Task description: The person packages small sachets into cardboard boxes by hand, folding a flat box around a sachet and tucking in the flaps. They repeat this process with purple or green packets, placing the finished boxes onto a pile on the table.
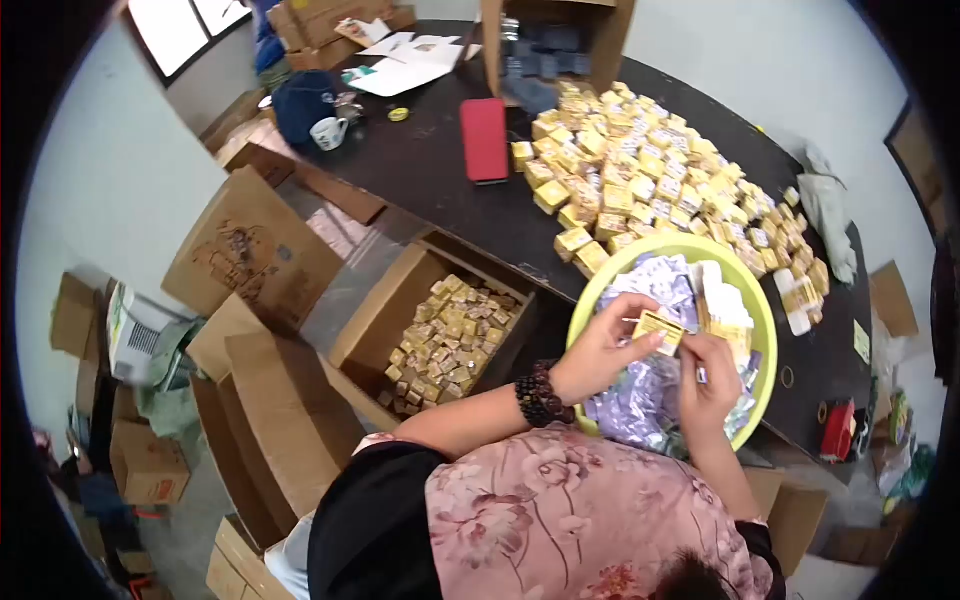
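Above a yellow-green basin (765,375), my left hand (602,347) pinches a small yellow and white box (659,331) between thumb and fingers. My right hand (708,378) is at the box's right end, its fingers closed together there; a small pale bit shows beside them, too small to name. Purple and silvery packets (640,405) fill much of the basin under my hands. White and yellow flat cartons (727,305) stand at its right side. A dark beaded bracelet (540,398) circles my left wrist.
Many small yellow boxes (640,170) are heaped on the black table (420,150) behind the basin. A red case (484,140) stands left of them. An open carton (375,310) of small boxes sits at my left, near empty cartons (285,400). A red tape dispenser (838,430) lies right.
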Action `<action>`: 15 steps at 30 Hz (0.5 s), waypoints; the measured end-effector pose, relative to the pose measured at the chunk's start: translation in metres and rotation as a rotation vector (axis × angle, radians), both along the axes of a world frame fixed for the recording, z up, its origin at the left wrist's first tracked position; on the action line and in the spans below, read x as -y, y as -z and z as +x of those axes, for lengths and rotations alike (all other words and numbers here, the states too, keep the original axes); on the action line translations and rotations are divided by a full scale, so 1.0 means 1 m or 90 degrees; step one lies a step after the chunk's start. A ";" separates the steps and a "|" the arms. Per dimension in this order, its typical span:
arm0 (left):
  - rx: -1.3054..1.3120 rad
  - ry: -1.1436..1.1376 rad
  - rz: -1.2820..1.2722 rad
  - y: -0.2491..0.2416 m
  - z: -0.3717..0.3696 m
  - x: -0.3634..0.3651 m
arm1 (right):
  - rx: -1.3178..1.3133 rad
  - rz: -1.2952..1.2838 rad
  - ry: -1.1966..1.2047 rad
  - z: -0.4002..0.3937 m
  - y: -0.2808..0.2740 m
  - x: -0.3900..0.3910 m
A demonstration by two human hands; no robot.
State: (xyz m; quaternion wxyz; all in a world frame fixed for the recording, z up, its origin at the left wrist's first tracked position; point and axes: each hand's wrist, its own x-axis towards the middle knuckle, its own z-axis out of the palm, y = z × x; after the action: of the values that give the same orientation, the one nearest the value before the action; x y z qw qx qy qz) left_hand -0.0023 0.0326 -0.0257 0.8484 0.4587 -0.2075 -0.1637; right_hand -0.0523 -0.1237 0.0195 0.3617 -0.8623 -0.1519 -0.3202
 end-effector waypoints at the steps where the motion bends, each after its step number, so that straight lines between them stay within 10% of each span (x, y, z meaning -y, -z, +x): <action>1: -0.005 0.023 0.000 0.001 -0.001 0.001 | 0.014 0.051 -0.007 -0.001 0.013 0.005; 7: -0.170 -0.034 -0.042 0.000 -0.011 0.012 | -0.060 0.081 -0.074 -0.009 0.006 0.017; 15: -0.284 0.253 -0.165 0.010 -0.008 0.004 | -0.001 -0.081 -0.236 -0.006 0.012 0.036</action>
State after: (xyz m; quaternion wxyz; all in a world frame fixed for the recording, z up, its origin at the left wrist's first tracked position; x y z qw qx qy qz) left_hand -0.0106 0.0290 -0.0358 0.8757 0.2500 -0.1209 -0.3949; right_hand -0.0581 -0.1602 0.0077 0.3593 -0.8411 -0.3275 -0.2371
